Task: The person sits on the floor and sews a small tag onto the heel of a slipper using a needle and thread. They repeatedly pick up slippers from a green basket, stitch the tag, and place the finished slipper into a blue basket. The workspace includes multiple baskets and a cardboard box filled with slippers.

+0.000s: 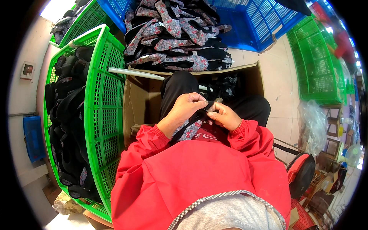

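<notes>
Your left hand (183, 110) and right hand (227, 117) meet above your lap, both pinching the dark edge of a floral piece (191, 131). On the far side lies a heap of floral pieces with black linings (168, 44), beyond an open cardboard box (135, 103). To your left stands a green basket (104, 130) filled with black pieces (69, 115).
</notes>
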`<state>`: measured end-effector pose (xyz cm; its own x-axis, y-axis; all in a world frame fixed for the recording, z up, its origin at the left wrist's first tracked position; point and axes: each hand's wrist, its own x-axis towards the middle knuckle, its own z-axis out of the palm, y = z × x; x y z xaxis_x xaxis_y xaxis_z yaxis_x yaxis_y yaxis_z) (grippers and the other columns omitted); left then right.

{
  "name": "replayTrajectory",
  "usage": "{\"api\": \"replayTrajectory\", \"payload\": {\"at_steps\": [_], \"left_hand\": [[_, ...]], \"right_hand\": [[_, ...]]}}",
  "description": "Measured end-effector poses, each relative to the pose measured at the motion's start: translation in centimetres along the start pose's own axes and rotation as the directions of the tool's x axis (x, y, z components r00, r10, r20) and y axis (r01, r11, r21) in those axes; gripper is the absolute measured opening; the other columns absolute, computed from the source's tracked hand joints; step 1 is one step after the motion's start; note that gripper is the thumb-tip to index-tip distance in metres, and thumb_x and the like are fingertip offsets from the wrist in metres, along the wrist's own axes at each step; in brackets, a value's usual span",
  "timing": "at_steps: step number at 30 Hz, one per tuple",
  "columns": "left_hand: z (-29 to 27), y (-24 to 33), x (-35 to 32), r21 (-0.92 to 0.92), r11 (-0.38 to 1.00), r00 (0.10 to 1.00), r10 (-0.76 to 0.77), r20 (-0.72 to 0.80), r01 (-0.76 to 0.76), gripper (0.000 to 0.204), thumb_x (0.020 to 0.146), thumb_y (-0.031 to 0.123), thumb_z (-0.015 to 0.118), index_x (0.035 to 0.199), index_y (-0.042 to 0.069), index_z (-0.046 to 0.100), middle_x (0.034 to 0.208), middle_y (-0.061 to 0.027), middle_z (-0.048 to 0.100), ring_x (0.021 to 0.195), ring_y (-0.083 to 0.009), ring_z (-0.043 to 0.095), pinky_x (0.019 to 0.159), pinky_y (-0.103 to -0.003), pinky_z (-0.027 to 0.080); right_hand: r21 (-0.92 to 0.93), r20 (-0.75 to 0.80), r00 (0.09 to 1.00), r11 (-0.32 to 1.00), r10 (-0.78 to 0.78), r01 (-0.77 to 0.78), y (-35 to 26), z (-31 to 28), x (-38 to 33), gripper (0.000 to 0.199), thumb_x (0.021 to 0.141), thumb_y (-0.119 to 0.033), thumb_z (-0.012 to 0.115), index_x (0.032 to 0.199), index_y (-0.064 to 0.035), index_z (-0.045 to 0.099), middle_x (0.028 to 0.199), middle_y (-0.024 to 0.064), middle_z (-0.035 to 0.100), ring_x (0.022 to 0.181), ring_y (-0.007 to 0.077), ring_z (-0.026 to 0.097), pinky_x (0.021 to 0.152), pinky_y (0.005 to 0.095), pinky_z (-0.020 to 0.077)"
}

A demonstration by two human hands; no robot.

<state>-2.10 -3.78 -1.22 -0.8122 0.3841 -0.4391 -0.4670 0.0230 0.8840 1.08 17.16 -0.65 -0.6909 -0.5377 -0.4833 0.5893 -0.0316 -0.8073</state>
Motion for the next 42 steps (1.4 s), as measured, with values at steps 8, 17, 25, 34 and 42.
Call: {"api": "replayTrajectory", "payload": {"at_steps": [8, 17, 25, 34, 42], "left_hand": [[0.2, 0.1, 0.0, 0.068, 0.997, 1.000, 0.021, -0.010, -0.020, 0.013, 0.090, 0.009, 0.066, 0.094, -0.003, 0.069, 0.089, -0.0031, 0.067, 0.084, -0.0090, 0.060, 0.078, -0.024, 0.048], [0.3, 0.0, 0.1, 0.107, 0.994, 0.999, 0.025, -0.023, -0.022, 0.015, 0.089, 0.011, 0.068, 0.094, -0.003, 0.069, 0.087, -0.0027, 0.067, 0.082, -0.0088, 0.060, 0.075, -0.024, 0.048], [0.3, -0.3, 0.3, 0.103, 0.994, 0.999, 0.028, -0.025, -0.026, 0.015, 0.090, 0.011, 0.067, 0.094, -0.003, 0.069, 0.087, -0.0022, 0.067, 0.083, -0.0082, 0.059, 0.076, -0.023, 0.048], [0.2, -0.1, 0.3, 0.045, 0.999, 1.000, 0.000, -0.012, 0.000, 0.014, 0.091, 0.011, 0.066, 0.095, -0.002, 0.069, 0.089, -0.0018, 0.067, 0.085, -0.0084, 0.059, 0.079, -0.023, 0.047], [0.2, -0.2, 0.3, 0.057, 0.998, 1.000, -0.009, -0.015, 0.010, 0.014, 0.091, 0.011, 0.066, 0.095, -0.002, 0.068, 0.088, -0.0016, 0.066, 0.083, -0.0080, 0.059, 0.077, -0.023, 0.047]], "right_hand": [[-0.004, -0.019, 0.999, 0.999, -0.050, 0.049, 1.3, -0.5, 0.3, 0.014, 0.097, -0.018, 0.062, 0.101, -0.0066, 0.056, 0.084, 0.0027, 0.061, 0.069, 0.0066, 0.052, 0.058, 0.0188, 0.0370], [-0.035, -0.003, 0.999, 0.998, -0.052, 0.052, 1.1, -0.8, 0.3, 0.013, 0.097, -0.016, 0.063, 0.097, -0.0061, 0.055, 0.084, 0.0026, 0.060, 0.073, 0.0083, 0.055, 0.063, 0.0202, 0.0407], [-0.133, -0.045, 0.994, 0.987, -0.099, 0.092, 0.9, -0.5, 0.2, 0.015, 0.097, -0.018, 0.063, 0.096, -0.0054, 0.054, 0.081, 0.0022, 0.062, 0.072, 0.0077, 0.056, 0.063, 0.0224, 0.0434], [-0.075, -0.003, 0.999, 0.996, -0.054, 0.053, 0.4, -0.8, 0.0, 0.014, 0.098, -0.018, 0.061, 0.098, -0.0051, 0.054, 0.085, 0.0034, 0.061, 0.075, 0.0096, 0.056, 0.068, 0.0231, 0.0446], [-0.299, -0.037, 0.993, 0.950, -0.110, 0.094, -0.5, -0.4, 0.0, 0.012, 0.097, -0.012, 0.060, 0.096, -0.0031, 0.052, 0.085, 0.0049, 0.061, 0.078, 0.0126, 0.060, 0.075, 0.0270, 0.0489]]}}
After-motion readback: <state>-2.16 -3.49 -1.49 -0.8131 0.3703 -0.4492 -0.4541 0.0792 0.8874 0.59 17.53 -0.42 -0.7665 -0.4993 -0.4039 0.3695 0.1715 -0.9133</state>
